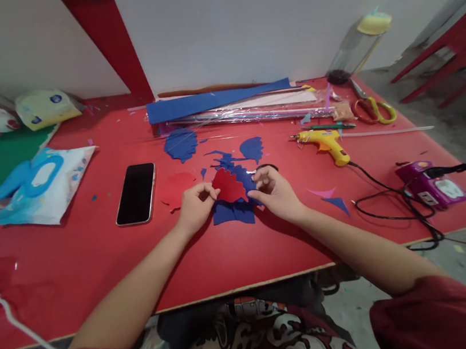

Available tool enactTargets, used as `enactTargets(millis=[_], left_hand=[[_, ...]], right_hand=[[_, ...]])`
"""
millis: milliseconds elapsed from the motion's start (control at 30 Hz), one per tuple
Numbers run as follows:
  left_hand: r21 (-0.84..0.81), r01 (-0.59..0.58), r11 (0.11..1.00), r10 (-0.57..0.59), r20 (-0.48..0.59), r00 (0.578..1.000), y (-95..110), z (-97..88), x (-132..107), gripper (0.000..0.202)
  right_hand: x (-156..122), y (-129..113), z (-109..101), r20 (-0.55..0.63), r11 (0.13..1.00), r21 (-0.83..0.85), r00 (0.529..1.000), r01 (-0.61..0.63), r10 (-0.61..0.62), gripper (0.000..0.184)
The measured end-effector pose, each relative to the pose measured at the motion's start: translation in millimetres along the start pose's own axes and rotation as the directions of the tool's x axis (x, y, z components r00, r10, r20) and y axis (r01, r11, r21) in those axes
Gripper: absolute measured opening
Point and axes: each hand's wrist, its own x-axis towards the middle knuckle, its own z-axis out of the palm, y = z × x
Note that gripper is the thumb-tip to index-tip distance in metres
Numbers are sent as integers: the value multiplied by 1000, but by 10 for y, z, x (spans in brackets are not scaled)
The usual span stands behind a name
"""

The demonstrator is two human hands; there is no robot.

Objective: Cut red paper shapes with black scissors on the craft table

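From where I stand, the red piece (229,188) looks the easiest thing to spoil. The left hand (195,207) has it pinched at one edge between thumb and forefinger, while the right hand (278,196) sits at its other side with fingers curled and thumb apart; whether they grip anything, I cannot tell. It looks thin, so a hard tug from either side might tear it at a notch. Should the left fingers slip, it could drop among the blue pieces (233,215) just beneath. The second red piece (178,187), just left of the left fingers, nearly vanishes against the red desk (227,259) and could be creased by a careless wrist. Out past the right fingers, the glue gun (326,144) points its tip back toward them; I'd guess a burn is possible if it's hot, and a snagged cord (389,222) could drag it.

Counting up: two red pieces, one glue gun, one cord. Left of the left fingers, one phone (136,194) and, farther off, one wipes pack (50,183). Far right of the right fingers, one purple box (439,192), and beyond that gun, one pair of scissors (374,110) and one bottle (356,47). The blue pieces overlap too much to count.
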Motion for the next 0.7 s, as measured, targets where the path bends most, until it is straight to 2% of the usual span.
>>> enactTargets(millis=[100, 167, 233, 333, 533, 700], left_hand=[[-13, 16, 1000, -16, -41, 999, -23, -44, 49, 19], [-21, 30, 999, -31, -56, 998, -33, -63, 70, 13], [-27, 46, 999, -48, -55, 997, -37, -71, 79, 9], [-28, 57, 998, -58, -54, 997, -44, -71, 80, 9], [34, 24, 999, -20, -119, 993, -95, -77, 77, 10], [90, -10, 996, 22, -139, 990, -49, -62, 60, 10]], right_hand=[[79, 35, -106, -124, 977, -180, 983, 115, -138, 20], [151, 59, -205, -185, 932, -333, 959, 145, -216, 10], [237, 91, -315, -205, 863, -489, 944, 129, -257, 7], [382, 165, -463, -178, 761, -638, 941, 113, -289, 14], [587, 313, -598, -148, 705, -703, 950, 95, -276, 22], [556, 315, -574, -265, 591, -806, 897, -5, -353, 32]])
